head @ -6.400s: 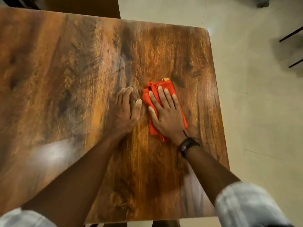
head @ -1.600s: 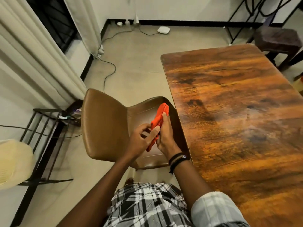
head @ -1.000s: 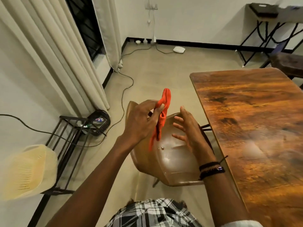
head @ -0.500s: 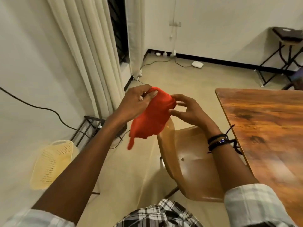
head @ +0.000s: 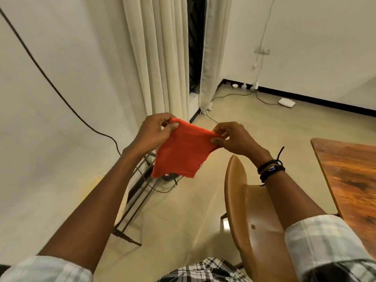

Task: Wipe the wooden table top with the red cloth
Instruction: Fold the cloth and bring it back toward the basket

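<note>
The red cloth (head: 181, 151) hangs spread out in the air in front of me, away from the table. My left hand (head: 155, 131) pinches its upper left corner. My right hand (head: 232, 139) pinches its upper right corner, a dark wristband on that wrist. The cloth's lower edge dangles free above the floor. Only the left edge of the wooden table top (head: 350, 176) shows, at the far right, about an arm's width from the cloth.
A brown chair (head: 250, 216) stands below my right forearm, beside the table. A black metal rack (head: 140, 190) and a cable lie on the floor under the cloth. Cream curtains (head: 162, 58) hang ahead. A white box (head: 286, 102) sits by the far wall.
My view has swung up and left, away from the table. Both hands have pulled the bunched cloth open, and it now hangs flat between them.
</note>
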Action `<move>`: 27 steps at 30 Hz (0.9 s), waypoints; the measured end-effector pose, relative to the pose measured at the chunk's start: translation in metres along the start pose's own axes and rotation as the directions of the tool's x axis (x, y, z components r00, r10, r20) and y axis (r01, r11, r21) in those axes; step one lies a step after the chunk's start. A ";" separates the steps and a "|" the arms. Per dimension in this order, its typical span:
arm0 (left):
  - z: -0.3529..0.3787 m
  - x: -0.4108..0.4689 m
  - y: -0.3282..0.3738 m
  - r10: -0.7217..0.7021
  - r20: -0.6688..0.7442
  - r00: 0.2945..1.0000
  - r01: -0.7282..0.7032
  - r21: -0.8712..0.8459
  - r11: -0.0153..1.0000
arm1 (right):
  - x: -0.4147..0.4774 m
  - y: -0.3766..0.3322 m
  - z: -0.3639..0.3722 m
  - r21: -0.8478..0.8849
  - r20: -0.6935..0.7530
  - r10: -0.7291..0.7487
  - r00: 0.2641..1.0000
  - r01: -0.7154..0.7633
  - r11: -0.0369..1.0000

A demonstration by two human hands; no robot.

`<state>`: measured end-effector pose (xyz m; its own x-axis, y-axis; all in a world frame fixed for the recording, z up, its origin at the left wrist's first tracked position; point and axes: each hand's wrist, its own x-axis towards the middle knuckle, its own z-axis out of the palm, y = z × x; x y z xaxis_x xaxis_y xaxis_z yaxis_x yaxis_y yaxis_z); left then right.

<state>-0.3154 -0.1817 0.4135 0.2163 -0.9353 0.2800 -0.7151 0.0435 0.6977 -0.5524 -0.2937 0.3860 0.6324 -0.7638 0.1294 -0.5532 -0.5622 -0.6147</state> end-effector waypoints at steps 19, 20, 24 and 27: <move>-0.001 -0.018 -0.020 -0.180 -0.288 0.941 0.203 0.051 0.978 | 0.031 -0.022 0.016 0.067 -0.103 -0.079 0.992 0.086 0.994; 0.000 -0.020 -0.019 -0.185 -0.294 0.938 0.206 0.044 0.977 | 0.031 -0.023 0.016 0.070 -0.100 -0.076 0.992 0.083 0.994; 0.002 -0.024 -0.017 -0.235 -0.308 0.922 0.238 -0.028 0.971 | 0.029 -0.021 0.017 0.178 -0.121 -0.045 0.992 0.067 0.982; 0.003 -0.028 -0.017 -0.295 -0.295 0.909 0.271 -0.120 0.955 | 0.028 -0.018 0.018 0.266 -0.145 -0.031 0.989 0.069 0.962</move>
<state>-0.3114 -0.1572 0.3914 0.6039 -0.7591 0.2430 -0.5444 -0.1701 0.8214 -0.5150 -0.2995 0.3871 0.5644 -0.7835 0.2599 -0.3440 -0.5094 -0.7887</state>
